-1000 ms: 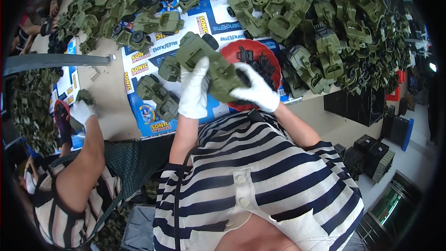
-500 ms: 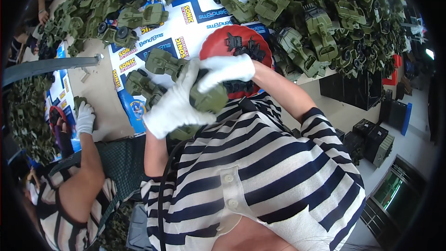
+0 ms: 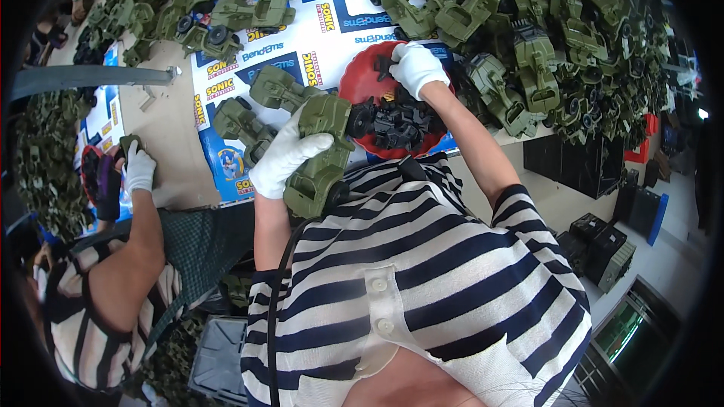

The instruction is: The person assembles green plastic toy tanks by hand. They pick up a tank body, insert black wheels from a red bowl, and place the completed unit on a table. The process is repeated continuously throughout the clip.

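My left hand (image 3: 290, 152), in a white glove, grips an olive-green toy vehicle (image 3: 320, 143) with the thumb across its top. A black wheel shows at its upper right end. My right hand (image 3: 418, 69), gloved too, is over the far right side of a red scalloped bowl (image 3: 354, 79). Its fingers are curled together at a small black plastic part (image 3: 383, 68); the palm side is hidden. More black parts (image 3: 403, 122) lie heaped in the bowl. Left of my left hand, two green toy vehicles rest on the printed sheet, one (image 3: 279, 89) farther off than the other (image 3: 240, 126).
Green toy vehicles (image 3: 520, 53) are piled at the right and along the far side. A grey metal bar (image 3: 98, 81) juts in from the left. Beside me sits another person, whose gloved hand (image 3: 139, 169) touches a green piece. Dark crates (image 3: 599, 252) stand at the lower right.
My hands have parted. The right hand has moved off the toy vehicle to the bowl's far right side. My left hand keeps the vehicle, now more fully in sight.
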`<state>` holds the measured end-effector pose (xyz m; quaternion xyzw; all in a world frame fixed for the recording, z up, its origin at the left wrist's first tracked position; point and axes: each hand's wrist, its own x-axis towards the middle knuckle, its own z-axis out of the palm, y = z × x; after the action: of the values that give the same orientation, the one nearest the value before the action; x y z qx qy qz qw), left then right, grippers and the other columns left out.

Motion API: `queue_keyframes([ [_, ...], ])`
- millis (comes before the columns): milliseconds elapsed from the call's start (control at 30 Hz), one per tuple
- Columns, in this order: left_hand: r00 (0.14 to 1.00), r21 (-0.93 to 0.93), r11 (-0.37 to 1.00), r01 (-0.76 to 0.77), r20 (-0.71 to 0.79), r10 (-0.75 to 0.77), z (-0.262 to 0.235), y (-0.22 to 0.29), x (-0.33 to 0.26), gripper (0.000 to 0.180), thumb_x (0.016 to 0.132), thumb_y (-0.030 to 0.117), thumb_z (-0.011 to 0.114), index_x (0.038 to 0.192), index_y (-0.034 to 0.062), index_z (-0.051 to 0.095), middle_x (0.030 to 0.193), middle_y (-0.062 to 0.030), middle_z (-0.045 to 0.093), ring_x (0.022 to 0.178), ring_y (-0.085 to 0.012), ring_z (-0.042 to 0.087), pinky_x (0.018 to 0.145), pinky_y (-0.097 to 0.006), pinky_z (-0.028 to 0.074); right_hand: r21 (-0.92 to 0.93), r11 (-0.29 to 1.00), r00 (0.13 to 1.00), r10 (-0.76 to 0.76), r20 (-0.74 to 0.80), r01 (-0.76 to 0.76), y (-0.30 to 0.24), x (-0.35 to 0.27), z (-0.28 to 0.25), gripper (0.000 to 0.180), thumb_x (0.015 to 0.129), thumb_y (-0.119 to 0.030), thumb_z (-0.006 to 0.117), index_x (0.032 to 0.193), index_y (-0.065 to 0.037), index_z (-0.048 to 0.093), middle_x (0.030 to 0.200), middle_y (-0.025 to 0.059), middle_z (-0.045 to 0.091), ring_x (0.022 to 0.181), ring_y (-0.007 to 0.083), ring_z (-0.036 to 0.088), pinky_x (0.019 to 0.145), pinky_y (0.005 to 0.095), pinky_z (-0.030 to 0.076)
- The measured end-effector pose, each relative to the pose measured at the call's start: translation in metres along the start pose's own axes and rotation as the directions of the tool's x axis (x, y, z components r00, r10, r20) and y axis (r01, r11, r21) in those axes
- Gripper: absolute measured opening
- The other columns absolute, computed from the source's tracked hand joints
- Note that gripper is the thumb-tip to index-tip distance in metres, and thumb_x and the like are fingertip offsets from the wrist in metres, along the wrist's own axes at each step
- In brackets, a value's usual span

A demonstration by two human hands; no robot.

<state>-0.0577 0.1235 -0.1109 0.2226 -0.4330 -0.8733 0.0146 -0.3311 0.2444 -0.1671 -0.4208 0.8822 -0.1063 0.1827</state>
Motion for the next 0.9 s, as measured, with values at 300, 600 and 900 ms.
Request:
queue_keyframes([
  [300, 0.997, 0.104, 0.995, 0.003, 0.073, -0.011, -0.004, -0.009, 0.013, 0.084, 0.078, 0.038, 0.079, 0.143, -0.0003, 0.042, 0.136, -0.0088, 0.055, 0.123, -0.0195, 0.052, 0.107, -0.034, 0.039, -0.056, 0.995, 0.990, -0.074, 0.123, 0.082, 0.012, 0.017, 0.020, 0.028, 0.077, -0.025, 0.075, 0.093, -0.004, 0.066, 0.094, 0.0176, 0.069, 0.094, 0.0342, 0.066, 0.082, 0.0440, 0.052],
  [600, 0.995, -0.060, 0.998, 0.004, 0.099, 0.002, 0.005, -0.002, 0.010, 0.077, 0.081, 0.037, 0.079, 0.141, 0.0021, 0.046, 0.130, -0.0059, 0.059, 0.119, -0.0158, 0.053, 0.105, -0.032, 0.038, 0.887, 0.456, 0.854, -0.489, 0.178, 0.076, -0.044, -0.036, -0.047, 0.049, 0.088, -0.008, 0.071, 0.132, -0.002, 0.049, 0.104, 0.0079, 0.065, 0.095, 0.0121, 0.060, 0.083, 0.0272, 0.051],
  [900, 0.997, 0.097, 0.995, -0.001, 0.079, -0.007, 0.028, 0.014, 0.012, 0.081, 0.080, 0.029, 0.080, 0.145, -0.0003, 0.040, 0.136, -0.0070, 0.055, 0.123, -0.0171, 0.052, 0.107, -0.030, 0.037, 0.927, 0.083, 0.871, -0.318, 0.374, -0.367, -0.030, -0.056, -0.027, 0.043, 0.096, -0.010, 0.062, 0.136, 0.000, 0.051, 0.125, 0.0061, 0.061, 0.104, 0.0128, 0.061, 0.085, 0.0268, 0.051],
])
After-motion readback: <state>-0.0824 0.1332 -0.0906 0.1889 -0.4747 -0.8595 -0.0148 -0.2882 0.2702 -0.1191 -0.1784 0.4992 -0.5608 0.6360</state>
